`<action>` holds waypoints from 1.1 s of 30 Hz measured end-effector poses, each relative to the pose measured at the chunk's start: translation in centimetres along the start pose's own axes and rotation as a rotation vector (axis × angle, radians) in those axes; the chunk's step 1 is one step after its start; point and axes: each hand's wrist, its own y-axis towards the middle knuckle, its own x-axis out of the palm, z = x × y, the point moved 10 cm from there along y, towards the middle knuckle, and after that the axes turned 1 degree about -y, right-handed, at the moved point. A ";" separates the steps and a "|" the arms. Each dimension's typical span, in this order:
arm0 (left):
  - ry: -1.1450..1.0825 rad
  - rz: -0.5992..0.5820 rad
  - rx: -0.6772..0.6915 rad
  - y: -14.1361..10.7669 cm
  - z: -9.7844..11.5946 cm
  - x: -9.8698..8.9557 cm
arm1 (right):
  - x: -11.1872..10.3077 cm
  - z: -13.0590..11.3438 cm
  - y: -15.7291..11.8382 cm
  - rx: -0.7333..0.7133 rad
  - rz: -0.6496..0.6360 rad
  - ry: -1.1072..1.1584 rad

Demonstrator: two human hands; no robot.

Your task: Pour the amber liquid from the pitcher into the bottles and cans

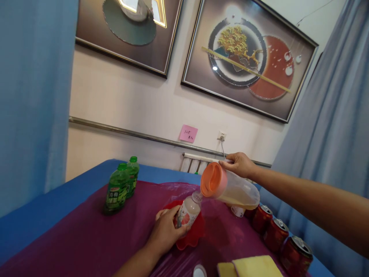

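My left hand (167, 231) is wrapped round a small clear bottle (189, 211) with a printed label, its neck uncapped and leaning right. Beneath the bottle lies a red dish with a wavy rim (188, 241). My right hand (240, 164) grips a translucent pitcher (240, 190) with an orange lid (213, 180), tipped nearly on its side. Pale yellowish liquid lies along the pitcher's lower side. The lid's edge is at the bottle's mouth; whether liquid is flowing I cannot make out. My right fingers on the handle are partly hidden.
Two green bottles (117, 188) stand at the left on the purple sheet (72, 238). Several red cans (275, 234) line the right edge. Near the front lie a yellow cloth (256, 267) and a white cap (199, 271). Blue curtains (323, 115) hang on both sides.
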 end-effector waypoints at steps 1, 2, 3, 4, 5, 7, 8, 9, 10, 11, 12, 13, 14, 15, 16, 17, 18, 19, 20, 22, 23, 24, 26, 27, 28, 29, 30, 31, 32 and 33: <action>-0.002 0.001 0.001 0.0 0.0 0.0 | 0.0 0.0 0.0 -0.001 0.001 0.004; -0.003 0.004 0.003 0.0 0.0 0.0 | 0.0 0.0 0.0 -0.002 0.001 0.007; -0.003 0.009 0.005 0.0 0.0 -0.1 | 0.1 0.0 0.0 -0.002 0.000 0.008; -0.002 0.012 0.005 0.0 0.0 -0.1 | 0.1 0.0 0.0 -0.003 -0.002 0.008; -0.001 0.013 0.005 0.0 -0.1 0.0 | 0.1 0.0 0.0 -0.003 -0.003 0.005; 0.000 0.009 0.005 0.0 -0.1 0.1 | 0.1 0.0 0.0 -0.002 -0.004 0.000; 0.002 0.005 0.006 0.0 -0.1 0.1 | 0.1 0.1 0.0 0.001 -0.004 0.000; 0.004 0.003 0.006 0.0 -0.1 0.1 | 0.1 0.1 -0.1 0.005 -0.005 0.001; 0.007 0.001 0.007 0.0 0.0 0.2 | 0.1 0.1 -0.1 0.008 -0.006 0.001; 0.010 0.001 0.009 0.0 0.0 0.2 | 0.1 0.1 -0.1 0.009 -0.006 0.000; 0.012 0.000 0.009 0.0 0.1 0.1 | 0.2 0.1 -0.1 0.009 -0.007 -0.002; 0.012 -0.002 0.008 0.0 0.1 0.1 | 0.2 0.1 -0.1 0.009 -0.008 -0.003; 0.011 -0.003 0.006 0.0 0.1 0.1 | 0.2 0.1 -0.1 0.010 -0.009 -0.003; 0.010 -0.005 0.002 0.0 0.1 0.1 | 0.3 0.1 -0.2 0.011 -0.009 0.000; 0.010 -0.008 -0.003 0.0 0.1 0.1 | 0.3 0.1 -0.2 0.012 -0.011 0.006; 0.010 -0.009 -0.009 0.0 0.1 0.0 | 0.3 0.1 -0.2 0.014 -0.013 0.011; 0.009 -0.011 -0.012 0.0 0.1 0.0 | 0.3 0.1 -0.2 0.013 -0.013 0.014; 0.006 -0.012 -0.010 0.0 0.1 0.0 | 0.3 0.1 -0.1 0.010 -0.013 0.014; 0.003 -0.011 -0.006 0.0 0.1 0.0 | 0.3 0.1 -0.1 0.007 -0.010 0.009; -0.003 -0.004 0.006 0.0 0.1 0.0 | 0.2 0.1 -0.1 -0.001 -0.002 -0.003; -0.005 -0.001 0.010 0.0 0.1 0.0 | 0.1 0.1 -0.1 -0.003 0.001 -0.006; -0.006 0.003 0.012 0.0 0.1 0.0 | 0.1 0.0 -0.1 -0.005 0.003 -0.007; -0.005 0.004 0.015 0.0 0.1 0.0 | 0.1 0.0 -0.2 -0.007 0.002 -0.004; -0.004 0.003 0.016 0.0 0.1 0.0 | 0.1 0.0 -0.2 -0.005 0.002 -0.001; -0.002 0.004 0.016 0.0 0.1 0.0 | 0.1 0.0 -0.2 -0.002 0.002 0.002; 0.000 0.006 0.014 0.0 0.1 0.0 | 0.2 0.1 -0.2 0.002 0.003 0.007; 0.002 0.009 0.012 0.1 0.0 0.0 | 0.3 0.1 -0.3 0.006 0.004 0.012; 0.004 0.011 0.009 0.1 0.0 0.0 | 0.4 0.2 -0.3 0.013 0.006 0.016; 0.003 0.013 0.007 0.1 -0.1 -0.1 | 0.4 0.3 -0.4 0.020 0.010 0.018; 0.001 0.017 0.005 0.1 -0.2 -0.1 | 0.5 0.4 -0.5 0.028 0.017 0.019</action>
